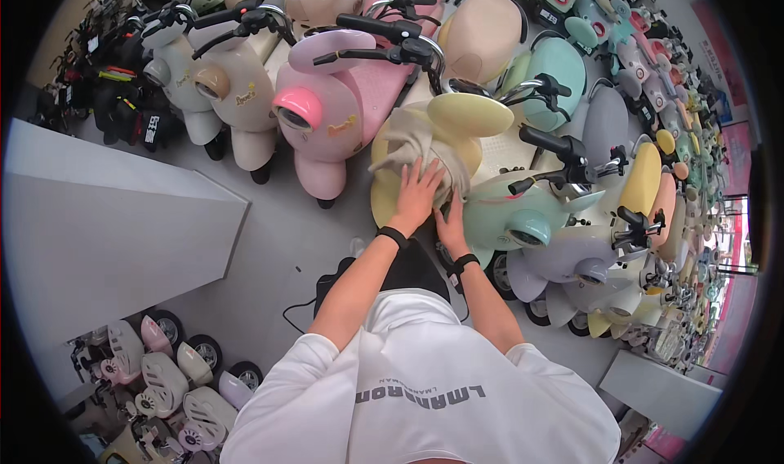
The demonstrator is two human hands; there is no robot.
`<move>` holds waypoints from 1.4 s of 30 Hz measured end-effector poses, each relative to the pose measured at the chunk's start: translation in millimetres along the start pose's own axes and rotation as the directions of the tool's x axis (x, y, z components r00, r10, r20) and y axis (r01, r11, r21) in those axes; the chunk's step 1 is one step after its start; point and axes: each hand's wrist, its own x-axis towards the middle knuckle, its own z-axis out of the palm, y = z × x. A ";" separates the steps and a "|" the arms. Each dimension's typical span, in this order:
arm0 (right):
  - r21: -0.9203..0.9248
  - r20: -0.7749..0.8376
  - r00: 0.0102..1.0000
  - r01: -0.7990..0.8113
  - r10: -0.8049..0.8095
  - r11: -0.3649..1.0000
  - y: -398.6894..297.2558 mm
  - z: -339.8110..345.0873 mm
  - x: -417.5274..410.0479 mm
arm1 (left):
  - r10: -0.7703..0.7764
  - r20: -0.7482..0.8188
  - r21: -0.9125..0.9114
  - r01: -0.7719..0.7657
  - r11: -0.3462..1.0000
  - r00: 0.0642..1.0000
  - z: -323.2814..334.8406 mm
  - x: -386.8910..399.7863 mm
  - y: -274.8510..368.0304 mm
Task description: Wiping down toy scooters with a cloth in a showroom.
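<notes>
A crumpled beige cloth [422, 148] lies against the front of a pale yellow scooter [468, 116] right before me. My left hand [420, 194] rests on the cloth with its fingers spread. Lower and to the right, my right hand [452, 220] touches the cloth's edge, beside the mint green scooter [490, 210]. The cloth hides part of the yellow front panel and probably its headlight. Both wrists wear black bands. Whether the fingers pinch the fabric is hard to see.
A pink scooter [318, 96] stands to the left, a lavender scooter [551, 259] to the right. More scooters crowd behind. A large white panelled block [128, 219] takes up the left side. Small scooters [160, 381] with dark tyres stand at the lower left.
</notes>
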 end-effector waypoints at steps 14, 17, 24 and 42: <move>0.492 -0.006 0.925 -0.328 0.380 0.806 16.7 -47.0 30.0 | -0.123 0.157 -0.007 0.125 0.992 0.980 -1.8 51.9 -6.3; 0.376 0.164 0.975 -0.205 0.153 0.903 8.0 -39.8 40.9 | -0.079 0.209 -0.042 0.090 0.995 0.975 -6.7 60.6 -13.8; 0.040 -0.124 0.990 0.071 -0.066 0.997 -40.9 -9.7 60.6 | 0.120 0.185 -0.340 -0.051 0.939 0.975 0.9 66.6 -57.4; -0.293 0.067 0.992 0.122 -0.107 0.948 -71.4 -9.2 91.3 | 0.201 0.214 -0.488 -0.074 0.870 0.956 -3.7 69.8 -90.4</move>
